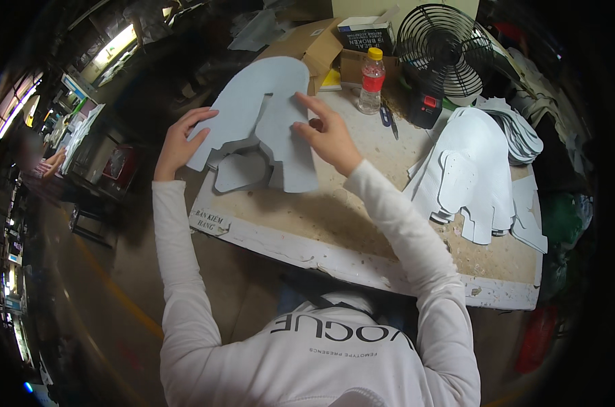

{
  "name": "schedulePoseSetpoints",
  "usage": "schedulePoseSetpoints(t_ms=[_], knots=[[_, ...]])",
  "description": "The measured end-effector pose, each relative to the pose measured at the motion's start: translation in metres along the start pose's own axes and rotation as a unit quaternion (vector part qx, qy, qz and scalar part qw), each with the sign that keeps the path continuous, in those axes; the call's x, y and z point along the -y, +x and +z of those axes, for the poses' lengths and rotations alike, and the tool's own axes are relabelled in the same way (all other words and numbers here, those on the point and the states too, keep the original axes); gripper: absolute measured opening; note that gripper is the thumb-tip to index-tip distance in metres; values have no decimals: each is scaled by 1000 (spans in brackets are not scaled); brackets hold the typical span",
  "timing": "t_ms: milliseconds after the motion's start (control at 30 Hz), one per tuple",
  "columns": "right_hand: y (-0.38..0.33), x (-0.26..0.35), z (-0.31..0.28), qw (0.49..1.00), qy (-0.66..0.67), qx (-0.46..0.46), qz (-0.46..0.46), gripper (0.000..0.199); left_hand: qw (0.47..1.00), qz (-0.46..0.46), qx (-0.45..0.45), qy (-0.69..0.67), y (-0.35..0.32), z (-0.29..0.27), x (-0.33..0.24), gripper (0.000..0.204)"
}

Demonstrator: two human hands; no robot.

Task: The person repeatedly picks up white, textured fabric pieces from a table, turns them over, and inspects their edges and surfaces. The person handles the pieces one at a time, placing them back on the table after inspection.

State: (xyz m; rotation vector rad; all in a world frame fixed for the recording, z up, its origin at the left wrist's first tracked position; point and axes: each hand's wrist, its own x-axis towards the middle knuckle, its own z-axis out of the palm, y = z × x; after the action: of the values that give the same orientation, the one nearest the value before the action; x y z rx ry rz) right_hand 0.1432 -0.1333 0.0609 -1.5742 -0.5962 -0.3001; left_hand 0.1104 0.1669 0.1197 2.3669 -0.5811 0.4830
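Left hand: The left hand (182, 144) is at the left edge of the big gray arch-shaped sheet (243, 98). Its fingers are bent and close together, with the thumb apart from them. I cannot tell if they pinch the edge.
Right hand: The right hand (329, 139) touches the sheet's right leg. The pointer finger and thumb are spread, with their tips on top of it.
Arch-shaped sheet: It is over the left end of the table (368, 224), between the two hands. Its round end points away from the person.
Under the sheet: A small rounded gray piece (239, 171) peeks out between the legs.
Right pile: Pale cut sheets (480, 146) lie in a heap on the table's right side. Curved pieces (517, 136) are stacked just behind.
Back of the table: A clear bottle (370, 100) has a yellow cap and a red label. Near it are a black fan (446, 47), a small dark cutter (387, 117) and a brown cardboard box (311, 41).
Clothes: The person wears a white long-sleeved top (321, 339).
Far left: Another person (43, 163) is there, blurry.
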Motion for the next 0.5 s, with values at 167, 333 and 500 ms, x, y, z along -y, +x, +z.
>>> schedulePoseSetpoints(t_ms=[167, 333, 500], knots=[[-7, -81, 37, 987, -98, -4, 128, 47, 944, -271, 135, -127, 2, 30, 103, 41], [-20, -107, 42, 984, -96, -24, 151, 45, 939, -289, 97, -161, -7, 50, 139, 42], [-23, -94, 46, 982, -131, -47, 129, 42, 972, -222, 33, -69, -6, 59, 146, 32]])
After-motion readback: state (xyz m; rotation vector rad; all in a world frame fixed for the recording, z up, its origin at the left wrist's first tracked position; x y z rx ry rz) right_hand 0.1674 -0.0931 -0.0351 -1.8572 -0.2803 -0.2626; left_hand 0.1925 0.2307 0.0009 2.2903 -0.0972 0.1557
